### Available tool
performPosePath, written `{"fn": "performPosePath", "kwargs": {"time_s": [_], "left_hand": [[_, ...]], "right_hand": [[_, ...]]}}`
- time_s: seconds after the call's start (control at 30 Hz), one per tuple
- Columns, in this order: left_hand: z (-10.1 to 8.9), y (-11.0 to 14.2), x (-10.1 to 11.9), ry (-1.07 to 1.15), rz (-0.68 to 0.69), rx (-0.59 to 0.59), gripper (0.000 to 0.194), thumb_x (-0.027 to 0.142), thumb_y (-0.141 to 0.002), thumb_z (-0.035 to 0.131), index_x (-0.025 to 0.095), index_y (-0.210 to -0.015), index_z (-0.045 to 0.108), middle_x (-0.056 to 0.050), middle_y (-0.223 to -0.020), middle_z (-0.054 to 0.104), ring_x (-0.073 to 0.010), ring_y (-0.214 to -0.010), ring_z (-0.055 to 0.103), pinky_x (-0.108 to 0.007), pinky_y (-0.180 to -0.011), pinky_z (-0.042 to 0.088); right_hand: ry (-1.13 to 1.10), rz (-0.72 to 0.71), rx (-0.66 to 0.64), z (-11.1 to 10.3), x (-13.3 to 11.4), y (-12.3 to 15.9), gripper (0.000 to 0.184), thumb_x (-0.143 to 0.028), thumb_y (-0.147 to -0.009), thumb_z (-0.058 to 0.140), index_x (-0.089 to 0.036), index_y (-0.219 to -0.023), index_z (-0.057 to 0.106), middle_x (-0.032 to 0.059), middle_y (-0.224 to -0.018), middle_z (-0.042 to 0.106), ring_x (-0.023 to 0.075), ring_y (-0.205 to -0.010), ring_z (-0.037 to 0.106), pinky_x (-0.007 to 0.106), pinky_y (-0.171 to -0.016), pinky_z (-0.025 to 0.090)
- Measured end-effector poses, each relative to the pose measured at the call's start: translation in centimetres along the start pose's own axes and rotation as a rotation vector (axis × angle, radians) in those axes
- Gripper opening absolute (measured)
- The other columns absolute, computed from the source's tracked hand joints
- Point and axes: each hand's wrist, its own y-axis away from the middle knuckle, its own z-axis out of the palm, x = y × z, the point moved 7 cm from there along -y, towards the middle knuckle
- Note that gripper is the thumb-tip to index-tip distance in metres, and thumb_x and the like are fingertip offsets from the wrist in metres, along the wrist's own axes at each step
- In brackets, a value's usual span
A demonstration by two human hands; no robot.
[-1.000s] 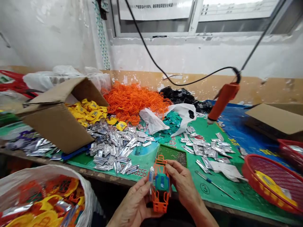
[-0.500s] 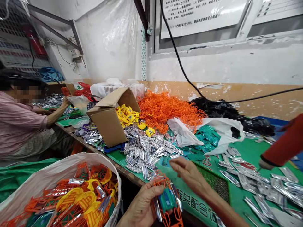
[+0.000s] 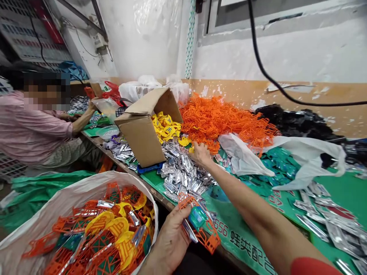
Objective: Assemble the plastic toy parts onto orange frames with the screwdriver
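Observation:
My left hand is low in the view and grips an orange plastic lattice frame, which has a green-blue piece and silver sachets held against it. My right hand reaches across the table, away from the frame. Its fingers are at the far edge of a heap of silver sachets, close to the orange lattice tangle and a few yellow pieces. Nothing shows in that hand, though its fingertips are partly hidden.
A white sack of orange and yellow pieces stands at the lower left, below the table edge. A tilted cardboard box spills yellow pieces. A co-worker in a pink top works at the left. White bags, teal sachets and a black heap lie right.
The view has swung left and the hot tool has left the frame. My right hand has let go of the orange frame and stretched out to the silver heap. My left hand keeps the frame.

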Motion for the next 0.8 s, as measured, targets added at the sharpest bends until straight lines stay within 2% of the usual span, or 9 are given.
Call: {"fn": "performPosePath", "kwargs": {"time_s": [0.13, 0.27, 0.37, 0.47, 0.53, 0.57, 0.67, 0.7, 0.8], "left_hand": [[-0.1, -0.6, 0.1, 0.036, -0.017, 0.022, 0.021, 0.016, -0.077, 0.07, 0.014, -0.098, 0.069, -0.006, -0.089, 0.076, -0.0185, -0.072, 0.071, -0.029, -0.065, 0.056], [0.2, -0.9, -0.2, 0.045, -0.037, -0.013, 0.018, 0.015, -0.077, 0.068, 0.013, -0.095, 0.07, -0.006, -0.084, 0.076, -0.0173, -0.07, 0.07, -0.028, -0.065, 0.056], [0.7, -0.7, -0.1, 0.012, 0.003, -0.12, 0.031, 0.012, -0.071, 0.072, 0.012, -0.102, 0.07, -0.009, -0.092, 0.076, -0.0202, -0.078, 0.071, -0.031, -0.074, 0.056], [1.1, 0.0, 0.1, -0.052, 0.057, -0.208, 0.037, 0.014, -0.072, 0.072, 0.012, -0.109, 0.069, -0.011, -0.098, 0.075, -0.0231, -0.085, 0.071, -0.034, -0.079, 0.055], [1.4, 0.5, 0.3, -0.119, 0.11, -0.244, 0.039, 0.016, -0.074, 0.072, 0.014, -0.113, 0.068, -0.01, -0.101, 0.075, -0.0231, -0.089, 0.07, -0.033, -0.081, 0.054], [1.7, 0.8, 0.3, -0.164, 0.136, -0.262, 0.041, 0.018, -0.075, 0.072, 0.015, -0.116, 0.067, -0.01, -0.104, 0.075, -0.0231, -0.091, 0.07, -0.032, -0.081, 0.054], [3.0, 1.6, 0.1, -0.37, 0.22, -0.331, 0.048, 0.025, -0.08, 0.069, 0.017, -0.127, 0.06, -0.01, -0.11, 0.073, -0.0244, -0.094, 0.069, -0.033, -0.081, 0.054], [3.6, 1.9, -0.2, -0.469, 0.257, -0.355, 0.049, 0.026, -0.082, 0.067, 0.018, -0.129, 0.059, -0.01, -0.113, 0.072, -0.025, -0.096, 0.068, -0.034, -0.083, 0.054], [5.4, 2.8, -0.9, -0.802, 0.476, -0.402, 0.046, 0.022, -0.086, 0.06, 0.02, -0.131, 0.058, -0.009, -0.126, 0.066, -0.0261, -0.115, 0.06, -0.036, -0.1, 0.047]], "right_hand": [[0.03, 0.034, -0.015, 1.4, 0.5, -0.8, 0.036, -0.034, -0.092, 0.058, -0.017, -0.123, 0.055, 0.0098, -0.126, 0.057, 0.0232, -0.108, 0.06, 0.045, -0.09, 0.052], [-0.02, 0.057, -0.027, 1.3, 1.1, -0.9, 0.035, -0.034, -0.092, 0.058, -0.017, -0.122, 0.056, 0.0095, -0.124, 0.058, 0.0226, -0.107, 0.06, 0.045, -0.089, 0.052], [-0.124, 0.046, 0.01, -0.5, 0.8, -0.5, 0.036, -0.034, -0.092, 0.058, -0.017, -0.123, 0.056, 0.0098, -0.127, 0.057, 0.0239, -0.11, 0.059, 0.047, -0.092, 0.05], [-0.298, 0.008, 0.069, -4.0, 0.5, 1.0, 0.045, -0.034, -0.088, 0.063, -0.017, -0.128, 0.052, 0.0115, -0.134, 0.052, 0.028, -0.121, 0.052, 0.052, -0.099, 0.044], [-0.446, -0.032, 0.071, -6.6, 0.7, 3.3, 0.059, -0.034, -0.079, 0.071, -0.016, -0.132, 0.049, 0.0134, -0.135, 0.054, 0.0285, -0.124, 0.051, 0.048, -0.102, 0.043], [-0.522, -0.052, 0.051, -7.8, 1.1, 5.0, 0.063, -0.035, -0.077, 0.072, -0.016, -0.132, 0.049, 0.0133, -0.13, 0.059, 0.0268, -0.118, 0.056, 0.045, -0.099, 0.046], [-0.702, -0.1, -0.04, -10.1, 3.0, 11.8, 0.058, -0.043, -0.075, 0.07, -0.019, -0.125, 0.057, 0.0092, -0.113, 0.07, 0.0225, -0.1, 0.067, 0.038, -0.085, 0.055], [-0.776, -0.1, -0.063, -10.5, 3.8, 14.4, 0.059, -0.047, -0.072, 0.071, -0.022, -0.123, 0.058, 0.0086, -0.116, 0.069, 0.0224, -0.1, 0.067, 0.036, -0.082, 0.056], [-1.297, 0.052, -0.063, -10.1, 7.1, 21.6, 0.068, -0.043, -0.053, 0.088, -0.029, -0.114, 0.065, 0.0065, -0.117, 0.07, 0.0236, -0.101, 0.067, 0.037, -0.086, 0.055]]}}
